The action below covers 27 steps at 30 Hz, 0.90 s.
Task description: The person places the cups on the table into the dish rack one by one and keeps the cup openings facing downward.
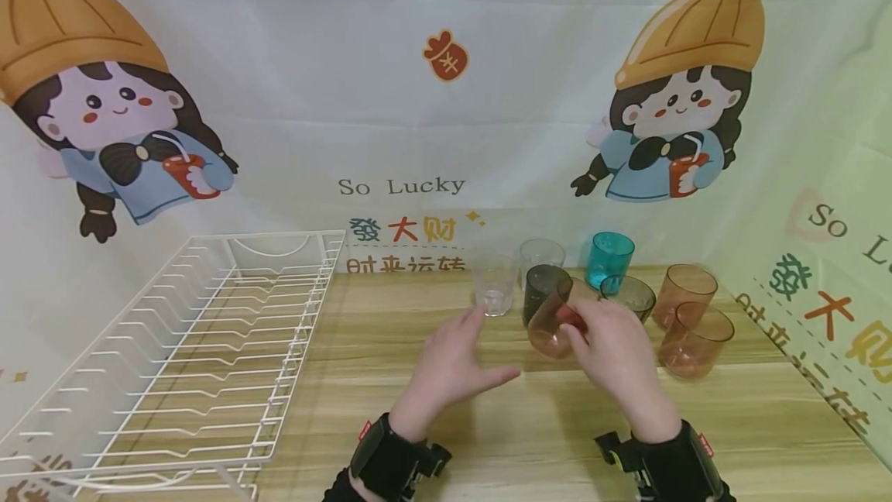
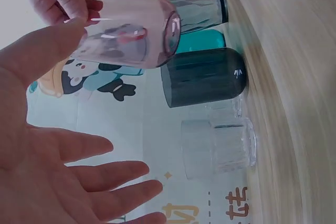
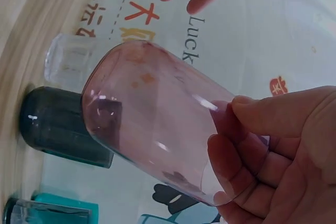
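My R grip [image 1: 616, 351] pinches pink glass [image 3: 152, 119] near rim; L grip [image 1: 446, 366] spread, holding nothing. I'd steer wide of dark glass [image 2: 207, 77]; gap's prob. small.

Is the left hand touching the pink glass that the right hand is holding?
Apart. The head view shows it: wooden tabletop is visible between the left hand, thumb included, and the held pink glass.
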Available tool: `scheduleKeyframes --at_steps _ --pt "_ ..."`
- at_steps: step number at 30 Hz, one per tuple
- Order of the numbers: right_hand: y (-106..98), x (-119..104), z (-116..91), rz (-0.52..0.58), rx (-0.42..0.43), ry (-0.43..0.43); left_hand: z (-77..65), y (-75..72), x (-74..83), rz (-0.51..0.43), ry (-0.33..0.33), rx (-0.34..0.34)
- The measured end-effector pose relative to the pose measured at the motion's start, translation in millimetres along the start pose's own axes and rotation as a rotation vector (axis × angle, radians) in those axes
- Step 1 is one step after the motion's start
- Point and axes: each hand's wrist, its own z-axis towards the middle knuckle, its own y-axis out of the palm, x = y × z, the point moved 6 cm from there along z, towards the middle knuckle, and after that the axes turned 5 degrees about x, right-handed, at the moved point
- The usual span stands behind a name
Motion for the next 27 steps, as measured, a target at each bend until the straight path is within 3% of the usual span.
scheduleKeyframes --at_steps 11,21,27 --pt "-11.2 -10.2 9.1 0.094 0.073 -0.021 9.4 -14.7 -1.4 -0.305 0.042 0.103" --pt "-21.2 -18.3 14.1 0.242 0.232 -0.033 8.1 -23.2 -6.6 -0.441 -0.13 0.082" --pt "-25.2 -26.5 13.9 0.381 0.302 -0.039 7.8 -27.1 -5.1 -0.482 -0.133 0.11"
